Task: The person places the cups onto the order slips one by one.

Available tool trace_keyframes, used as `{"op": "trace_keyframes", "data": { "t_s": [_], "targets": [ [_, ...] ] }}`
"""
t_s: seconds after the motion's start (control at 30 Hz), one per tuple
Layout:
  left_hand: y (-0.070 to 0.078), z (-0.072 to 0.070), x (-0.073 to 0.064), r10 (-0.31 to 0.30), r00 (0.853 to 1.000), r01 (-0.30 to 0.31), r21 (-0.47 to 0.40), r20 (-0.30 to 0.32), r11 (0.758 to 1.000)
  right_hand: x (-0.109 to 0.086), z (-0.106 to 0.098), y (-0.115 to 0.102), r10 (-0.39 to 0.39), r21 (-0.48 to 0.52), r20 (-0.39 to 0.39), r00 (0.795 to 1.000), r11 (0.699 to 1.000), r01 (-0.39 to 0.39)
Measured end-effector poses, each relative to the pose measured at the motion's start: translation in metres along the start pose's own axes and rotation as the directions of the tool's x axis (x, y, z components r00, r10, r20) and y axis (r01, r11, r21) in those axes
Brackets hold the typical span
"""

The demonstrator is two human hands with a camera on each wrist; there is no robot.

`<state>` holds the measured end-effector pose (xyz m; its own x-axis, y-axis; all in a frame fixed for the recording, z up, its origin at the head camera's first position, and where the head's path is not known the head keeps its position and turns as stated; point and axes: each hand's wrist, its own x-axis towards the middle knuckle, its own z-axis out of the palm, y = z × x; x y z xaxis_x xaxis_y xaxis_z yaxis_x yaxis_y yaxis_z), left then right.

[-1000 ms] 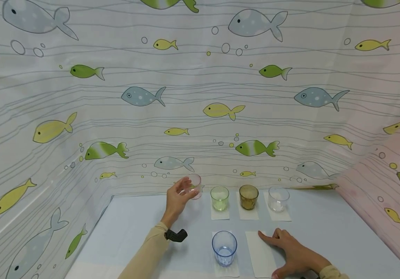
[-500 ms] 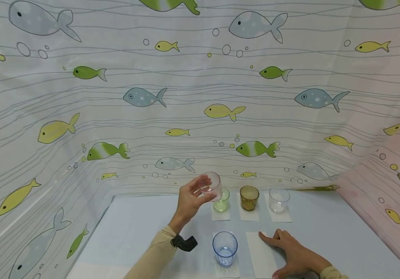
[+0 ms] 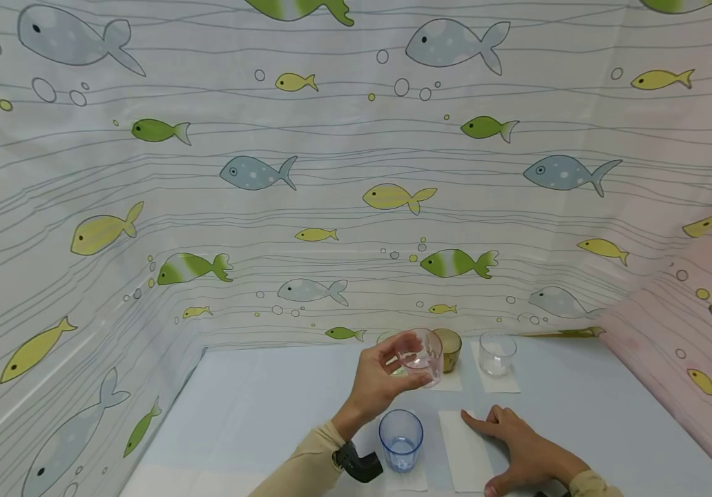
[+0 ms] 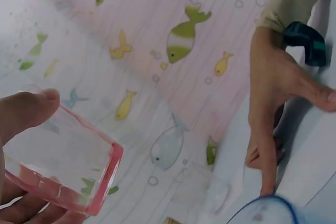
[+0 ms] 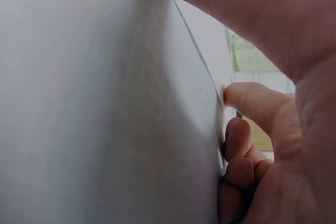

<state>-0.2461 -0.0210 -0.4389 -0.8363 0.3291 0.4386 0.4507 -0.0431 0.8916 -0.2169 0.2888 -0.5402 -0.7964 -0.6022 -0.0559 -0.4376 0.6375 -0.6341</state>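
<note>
The left hand (image 3: 376, 378) grasps the pink cup (image 3: 421, 355) in the air, above the blue cup (image 3: 400, 440). The right hand (image 3: 520, 452) lies flat, pinning the near napkin (image 3: 463, 450).

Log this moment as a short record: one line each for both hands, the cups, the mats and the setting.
left hand: left hand holds the pink cup in the air, tilted, above the table
right hand: right hand rests flat on the bare white mat
near row: blue cup upright on its own mat
far row: green cup mostly hidden behind the raised cup, amber cup, clear cup
setting: fish-print curtain around the table
</note>
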Motion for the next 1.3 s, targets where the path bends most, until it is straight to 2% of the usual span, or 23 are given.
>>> {"op": "trace_keyframes", "data": {
  "t_s": [0.17, 0.3, 0.4, 0.57, 0.63, 0.8, 0.9, 1.0, 1.17, 1.23, 1.3],
  "targets": [
    [0.001, 0.025, -0.004, -0.045, 0.998, 0.050, -0.103, 0.043, 0.993, -0.002, 0.000, -0.002, -0.053, -0.030, -0.036, 0.998, 0.998, 0.052],
    [0.002, 0.041, -0.007, -0.092, 0.994, 0.099, -0.135, 0.056, 0.986, -0.001, 0.001, -0.001, -0.078, -0.038, -0.046, 0.996, 0.996, 0.077],
    [0.001, 0.052, -0.010, -0.121, 0.992, 0.126, -0.154, 0.042, 0.980, -0.002, 0.001, 0.002, -0.094, -0.028, -0.050, 0.994, 0.995, 0.093],
    [0.000, 0.067, -0.014, -0.183, 0.983, 0.177, -0.151, -0.024, 0.973, -0.003, 0.002, 0.007, -0.189, -0.069, -0.094, 0.977, 0.981, 0.183],
    [0.000, 0.074, -0.017, -0.213, 0.976, 0.206, -0.128, -0.045, 0.970, -0.004, 0.002, 0.007, -0.180, -0.087, -0.100, 0.979, 0.981, 0.172],
    [0.000, 0.088, -0.028, -0.295, 0.953, 0.292, -0.041, -0.074, 0.955, -0.005, 0.002, 0.005, -0.063, -0.078, -0.066, 0.996, 0.995, 0.058],
    [-0.001, 0.096, -0.034, -0.331, 0.939, 0.331, -0.010, -0.094, 0.943, -0.005, 0.001, 0.004, -0.060, -0.091, -0.066, 0.996, 0.994, 0.054],
    [-0.004, 0.103, -0.040, -0.355, 0.929, 0.356, -0.015, -0.107, 0.934, -0.004, 0.001, 0.004, -0.054, -0.116, -0.066, 0.996, 0.992, 0.046],
    [-0.011, 0.113, -0.049, -0.365, 0.925, 0.365, -0.018, -0.109, 0.931, -0.003, 0.000, 0.003, 0.029, -0.108, -0.041, 0.999, 0.994, -0.033],
    [-0.016, 0.116, -0.052, -0.365, 0.925, 0.367, 0.003, -0.110, 0.930, -0.003, 0.000, 0.003, 0.023, -0.104, -0.047, 0.999, 0.994, -0.027],
    [-0.021, 0.120, -0.056, -0.369, 0.922, 0.375, 0.031, -0.118, 0.927, -0.003, 0.000, 0.003, -0.025, -0.112, -0.064, 0.998, 0.994, 0.018]
  ]
}}
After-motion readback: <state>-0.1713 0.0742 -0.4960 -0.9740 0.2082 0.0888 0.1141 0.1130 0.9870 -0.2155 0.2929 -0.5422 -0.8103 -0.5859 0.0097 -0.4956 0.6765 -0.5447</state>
